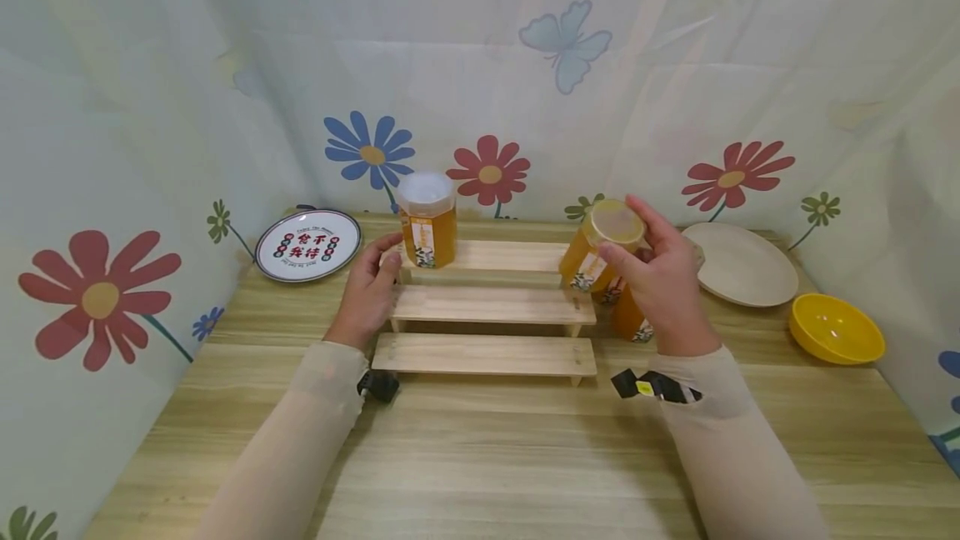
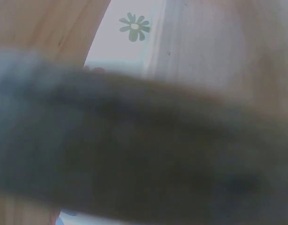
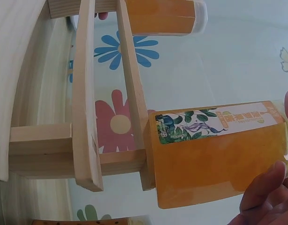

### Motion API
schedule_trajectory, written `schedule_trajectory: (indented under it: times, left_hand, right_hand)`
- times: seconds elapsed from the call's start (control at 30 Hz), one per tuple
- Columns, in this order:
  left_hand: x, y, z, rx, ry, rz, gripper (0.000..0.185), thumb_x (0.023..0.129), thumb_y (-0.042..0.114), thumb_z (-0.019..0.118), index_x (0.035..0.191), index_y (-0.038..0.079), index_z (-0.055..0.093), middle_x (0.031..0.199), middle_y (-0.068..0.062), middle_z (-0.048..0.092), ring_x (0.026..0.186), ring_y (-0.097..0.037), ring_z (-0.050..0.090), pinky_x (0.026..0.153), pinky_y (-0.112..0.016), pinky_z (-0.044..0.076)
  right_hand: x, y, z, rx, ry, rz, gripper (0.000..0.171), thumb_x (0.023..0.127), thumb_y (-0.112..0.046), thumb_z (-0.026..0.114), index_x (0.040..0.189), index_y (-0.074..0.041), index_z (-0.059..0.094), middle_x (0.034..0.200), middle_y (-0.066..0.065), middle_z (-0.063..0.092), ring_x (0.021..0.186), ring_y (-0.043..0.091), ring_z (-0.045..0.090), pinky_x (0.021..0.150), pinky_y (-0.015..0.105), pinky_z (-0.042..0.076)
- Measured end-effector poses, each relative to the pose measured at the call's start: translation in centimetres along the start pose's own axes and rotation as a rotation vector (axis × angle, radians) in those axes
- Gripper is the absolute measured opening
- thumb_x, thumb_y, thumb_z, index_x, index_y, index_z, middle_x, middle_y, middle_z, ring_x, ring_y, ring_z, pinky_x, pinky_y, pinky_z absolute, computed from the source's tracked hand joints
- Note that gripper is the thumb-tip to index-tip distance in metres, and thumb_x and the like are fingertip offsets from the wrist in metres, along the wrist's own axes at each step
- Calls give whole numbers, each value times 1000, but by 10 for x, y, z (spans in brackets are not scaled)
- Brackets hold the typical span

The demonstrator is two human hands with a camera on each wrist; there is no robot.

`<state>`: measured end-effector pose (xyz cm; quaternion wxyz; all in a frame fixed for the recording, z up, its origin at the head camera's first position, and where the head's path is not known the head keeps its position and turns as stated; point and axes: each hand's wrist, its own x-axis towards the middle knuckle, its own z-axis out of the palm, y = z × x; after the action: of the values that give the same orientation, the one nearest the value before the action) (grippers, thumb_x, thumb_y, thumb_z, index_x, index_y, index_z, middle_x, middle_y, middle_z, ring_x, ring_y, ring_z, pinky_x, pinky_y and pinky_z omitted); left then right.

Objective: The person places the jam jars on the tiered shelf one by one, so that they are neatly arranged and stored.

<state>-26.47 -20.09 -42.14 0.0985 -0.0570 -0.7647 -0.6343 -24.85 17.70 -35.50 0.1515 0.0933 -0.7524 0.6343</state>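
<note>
My right hand (image 1: 663, 286) grips a jar of amber filling (image 1: 587, 254) by its lid end, thumb in front and fingers behind. The jar tilts at the right end of the top step of a three-tier wooden rack (image 1: 491, 304); in the right wrist view its base (image 3: 155, 159) meets that step's end. My left hand (image 1: 367, 290) holds the rack's left end by the top step. A second jar (image 1: 431, 227) with a white lid stands upright on that step's left end. The left wrist view is mostly blocked by a dark blur.
More amber jars (image 1: 630, 315) stand on the table right of the rack, partly behind my right hand. A printed white plate (image 1: 308, 245) is at the back left. A beige plate (image 1: 742, 265) and a yellow bowl (image 1: 836, 329) lie to the right. A flowered curtain (image 1: 480, 90) hangs behind.
</note>
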Motion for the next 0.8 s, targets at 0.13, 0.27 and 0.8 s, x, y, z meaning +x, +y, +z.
schedule_trajectory:
  times: [0.13,0.27,0.8]
  left_hand:
    - [2,-5,0,-3,4,1,41,114,12,43,153,-1,46,164,-19,40,150,-29,34,126,-48,25]
    - [9,-20,-2,8,12,4,42,114,14,42,154,2,46,165,-15,40,152,-27,33,127,-48,24]
    - [13,-35,-3,16,16,51,41,114,23,46,152,7,51,162,-9,45,149,-22,37,125,-47,28]
  right_hand:
    - [3,1,1,12,-17,-9,68,99,-9,73,161,-14,45,151,20,56,115,16,61,88,16,57]
    - [7,1,1,-11,-35,-1,68,100,-14,74,161,-17,45,150,19,56,114,18,62,88,17,57]
    - [31,-6,0,9,-239,89,67,103,-25,71,163,-26,41,155,15,52,122,22,59,91,19,55]
